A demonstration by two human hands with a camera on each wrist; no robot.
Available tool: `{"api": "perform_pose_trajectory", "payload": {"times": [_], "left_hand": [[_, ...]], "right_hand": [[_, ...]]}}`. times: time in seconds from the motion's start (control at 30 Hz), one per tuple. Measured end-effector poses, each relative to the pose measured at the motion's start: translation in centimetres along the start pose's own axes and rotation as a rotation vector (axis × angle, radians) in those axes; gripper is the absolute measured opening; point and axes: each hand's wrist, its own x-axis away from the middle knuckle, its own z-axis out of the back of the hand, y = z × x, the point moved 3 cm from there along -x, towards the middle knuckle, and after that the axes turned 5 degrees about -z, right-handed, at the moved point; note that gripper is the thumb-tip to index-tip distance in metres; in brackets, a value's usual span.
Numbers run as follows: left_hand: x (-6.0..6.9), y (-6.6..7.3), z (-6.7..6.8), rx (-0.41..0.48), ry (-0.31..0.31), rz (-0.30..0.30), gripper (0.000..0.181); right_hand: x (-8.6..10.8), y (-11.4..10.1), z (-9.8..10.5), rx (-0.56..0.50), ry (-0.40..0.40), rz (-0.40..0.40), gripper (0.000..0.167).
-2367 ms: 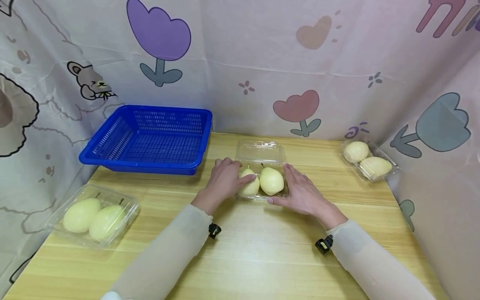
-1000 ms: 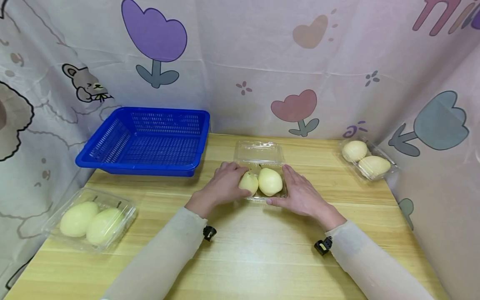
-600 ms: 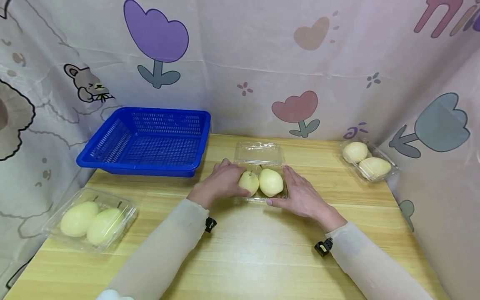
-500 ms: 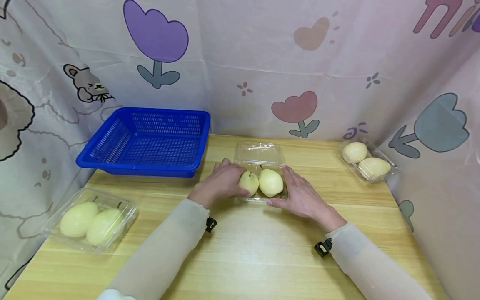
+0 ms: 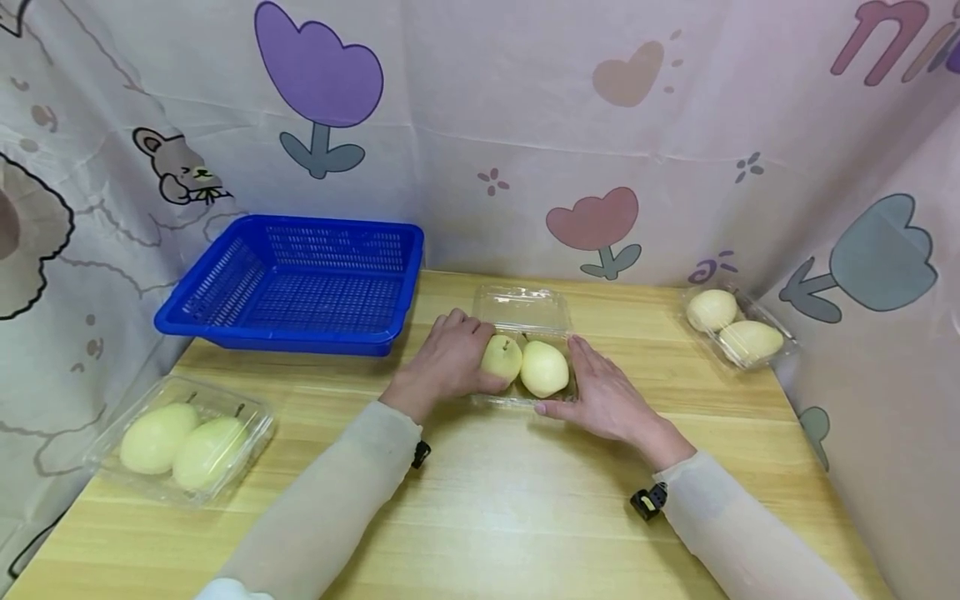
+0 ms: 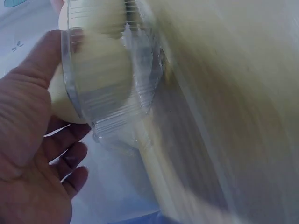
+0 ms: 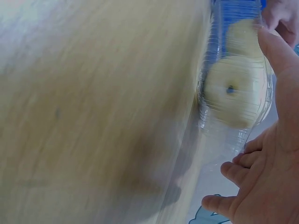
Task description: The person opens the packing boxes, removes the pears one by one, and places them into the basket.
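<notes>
My left hand [image 5: 450, 358] grips the left pear [image 5: 502, 360], thumb in front and fingers on its far left side. That pear sits in a clear plastic clamshell box [image 5: 525, 398] beside a second pear [image 5: 545, 369]. The box's lid [image 5: 522, 308] is folded back, away from me. Against the right side of the box rests my right hand [image 5: 607, 387], its thumb at the front rim and its fingers fairly straight along the side. In the right wrist view, the thumb touches the rim of the box [image 7: 224, 135] and the other fingers are spread.
A blue plastic basket [image 5: 322, 296] stands at the back left. One clear box with two pears [image 5: 183, 442] lies at the left edge, another box with two pears [image 5: 735, 325] at the back right. Printed curtains [image 5: 487, 108] border the wooden table [image 5: 487, 517].
My left thumb has slid from the pear's top to its front. Just now the left hand and its pear have risen slightly. The right hand and the box stay put.
</notes>
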Motion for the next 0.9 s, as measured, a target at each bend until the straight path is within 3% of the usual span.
{"api": "perform_pose_trajectory", "payload": {"times": [0.27, 0.53, 0.7, 0.9], "left_hand": [[-0.3, 0.5, 1.0, -0.066, 0.043, -0.038, 0.079], [0.0, 0.9, 3.0, -0.035, 0.044, -0.058, 0.080], [0.5, -0.1, 5.4, 0.030, 0.038, -0.019, 0.082], [1.9, -2.8, 9.9, 0.058, 0.076, 0.049, 0.079]], "right_hand": [[0.2, 0.1, -0.1, -0.006, -0.020, -0.020, 0.132], [0.2, 0.1, 0.0, 0.004, -0.009, -0.017, 0.134], [0.1, 0.0, 0.1, 0.005, -0.011, -0.012, 0.134], [0.0, -0.1, 0.1, 0.008, -0.011, -0.009, 0.135]]}}
